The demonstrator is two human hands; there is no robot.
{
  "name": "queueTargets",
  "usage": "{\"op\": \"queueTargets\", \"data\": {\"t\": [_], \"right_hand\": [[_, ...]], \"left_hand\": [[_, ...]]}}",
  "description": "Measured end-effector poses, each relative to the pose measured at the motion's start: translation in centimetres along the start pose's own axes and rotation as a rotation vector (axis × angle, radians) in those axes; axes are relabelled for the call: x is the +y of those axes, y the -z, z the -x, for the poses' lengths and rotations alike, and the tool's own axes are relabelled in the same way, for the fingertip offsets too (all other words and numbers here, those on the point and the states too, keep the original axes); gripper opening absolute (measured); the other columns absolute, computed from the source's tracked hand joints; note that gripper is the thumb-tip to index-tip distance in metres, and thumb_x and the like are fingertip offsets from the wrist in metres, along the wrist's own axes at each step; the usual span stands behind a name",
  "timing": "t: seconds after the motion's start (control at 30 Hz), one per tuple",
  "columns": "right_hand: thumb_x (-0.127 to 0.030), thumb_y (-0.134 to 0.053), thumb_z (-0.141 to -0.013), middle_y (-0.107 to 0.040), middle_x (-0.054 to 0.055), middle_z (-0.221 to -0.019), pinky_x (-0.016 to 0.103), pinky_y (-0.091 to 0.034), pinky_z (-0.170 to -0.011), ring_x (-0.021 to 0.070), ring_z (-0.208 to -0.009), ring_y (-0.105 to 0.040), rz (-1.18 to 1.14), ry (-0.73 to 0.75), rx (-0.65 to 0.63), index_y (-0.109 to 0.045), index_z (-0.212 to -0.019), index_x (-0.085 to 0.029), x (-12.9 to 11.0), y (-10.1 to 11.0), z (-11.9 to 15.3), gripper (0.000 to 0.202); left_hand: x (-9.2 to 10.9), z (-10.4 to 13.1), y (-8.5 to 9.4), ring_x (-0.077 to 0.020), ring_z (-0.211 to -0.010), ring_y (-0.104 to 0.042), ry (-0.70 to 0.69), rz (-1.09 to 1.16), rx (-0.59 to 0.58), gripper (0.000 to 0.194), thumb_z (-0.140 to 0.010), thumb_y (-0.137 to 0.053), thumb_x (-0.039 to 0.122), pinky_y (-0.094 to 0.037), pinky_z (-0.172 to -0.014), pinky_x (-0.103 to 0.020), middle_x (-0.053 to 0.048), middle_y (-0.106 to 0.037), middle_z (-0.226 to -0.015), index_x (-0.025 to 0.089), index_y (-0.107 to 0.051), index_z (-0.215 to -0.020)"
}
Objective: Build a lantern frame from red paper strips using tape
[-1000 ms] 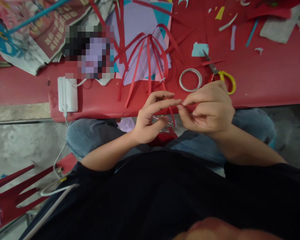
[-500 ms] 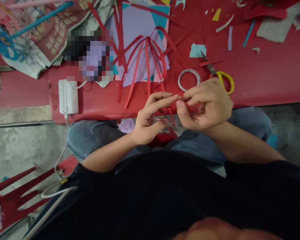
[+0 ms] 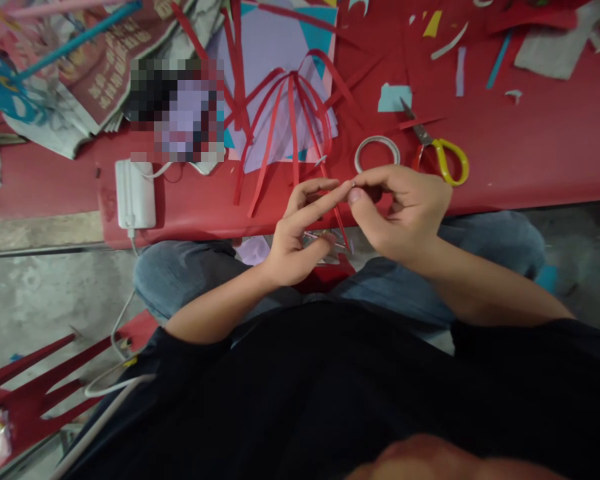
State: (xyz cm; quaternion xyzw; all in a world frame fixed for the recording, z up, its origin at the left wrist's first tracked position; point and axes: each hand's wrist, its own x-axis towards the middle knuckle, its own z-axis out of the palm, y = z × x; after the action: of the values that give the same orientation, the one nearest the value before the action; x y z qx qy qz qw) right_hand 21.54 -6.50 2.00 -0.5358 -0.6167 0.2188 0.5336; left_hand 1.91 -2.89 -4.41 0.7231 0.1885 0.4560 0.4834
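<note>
My left hand (image 3: 300, 237) is raised over the table's near edge, its fingers stretched and its thumb apart. Its index fingertip meets the fingertips of my right hand (image 3: 403, 213), which are pinched together. Whatever sits in that pinch is too small to make out. Just beyond the hands, a bundle of red paper strips (image 3: 293, 120) fans out over purple paper sheets (image 3: 275, 40). A thin red stick (image 3: 341, 230) shows behind my left fingers. Close to my right hand lie a tape roll (image 3: 358, 155) and scissors (image 3: 443, 160) with yellow handles, blades spread.
A white power bank (image 3: 136, 200) with a cable lies at the left of the red table (image 3: 530, 153). Newspaper (image 3: 100, 87) and a blue paper flower (image 3: 10, 87) are at the far left. Paper scraps, among them a light blue piece (image 3: 394, 98), are scattered on the right.
My right hand has shifted slightly left, and its pinched fingertips now touch the left index fingertip more closely. The left hand has barely moved.
</note>
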Motion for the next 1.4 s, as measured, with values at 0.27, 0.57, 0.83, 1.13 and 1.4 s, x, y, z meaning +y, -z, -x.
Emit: {"op": "queueTargets", "data": {"t": [0.27, 0.57, 0.83, 1.13, 1.4], "right_hand": [[-0.032, -0.078, -0.102, -0.084, 0.000, -0.086, 0.043, -0.064, -0.063, 0.0208, -0.069, -0.073, -0.057, -0.061, -0.007, -0.081, -0.094, -0.034, 0.4, -0.2, -0.2, 0.009], [-0.038, -0.078, -0.106, -0.081, -0.001, -0.083, 0.038, -0.065, -0.067, 0.0195, -0.070, -0.075, -0.117, -0.031, -0.007, -0.082, -0.097, -0.032, 1.0, -0.4, -0.3, 0.012], [-0.042, -0.076, -0.108, -0.079, -0.001, -0.079, 0.039, -0.062, -0.067, 0.0204, -0.068, -0.075, -0.093, 0.021, 0.007, -0.082, -0.096, -0.031, 1.4, -0.3, -0.6, 0.017], [-0.046, -0.076, -0.106, -0.078, 0.000, -0.077, 0.040, -0.062, -0.062, 0.0204, -0.066, -0.071, -0.095, 0.002, 0.011, -0.079, -0.090, -0.030, 1.1, -0.4, -0.8, 0.022], [-0.052, -0.080, -0.103, -0.079, 0.000, -0.080, 0.042, -0.066, -0.067, 0.0225, -0.072, -0.075, -0.140, -0.070, -0.068, -0.078, -0.092, -0.031, 1.1, 0.0, -1.0, 0.024]], "left_hand": [[-0.5, 0.2, -0.1, -0.0338, -0.149, -0.056, 0.043, 0.006, 0.002, 0.070, -0.103, -0.071, 0.050, -0.056, -0.122, -0.054, -0.009, -0.055, -0.161, 0.042, -0.056, -0.171], [-0.7, 0.2, 0.1, -0.0340, -0.150, -0.058, 0.044, 0.084, -0.003, 0.070, -0.103, -0.072, 0.051, -0.057, -0.123, -0.054, -0.008, -0.056, -0.163, 0.042, -0.058, -0.170], [-1.4, 0.0, -0.2, -0.0351, -0.149, -0.062, 0.089, 0.235, -0.004, 0.070, -0.101, -0.074, 0.062, -0.063, -0.114, -0.052, -0.003, -0.061, -0.166, 0.047, -0.059, -0.168], [-1.1, 0.0, -0.2, -0.0357, -0.155, -0.058, 0.096, 0.265, -0.018, 0.069, -0.102, -0.074, 0.059, -0.061, -0.119, -0.056, -0.004, -0.061, -0.168, 0.045, -0.059, -0.168], [-1.5, 0.0, -0.1, -0.0325, -0.135, -0.074, 0.085, 0.168, 0.022, 0.066, -0.101, -0.069, 0.068, -0.069, -0.099, -0.046, 0.002, -0.066, -0.159, 0.051, -0.061, -0.165]]}}
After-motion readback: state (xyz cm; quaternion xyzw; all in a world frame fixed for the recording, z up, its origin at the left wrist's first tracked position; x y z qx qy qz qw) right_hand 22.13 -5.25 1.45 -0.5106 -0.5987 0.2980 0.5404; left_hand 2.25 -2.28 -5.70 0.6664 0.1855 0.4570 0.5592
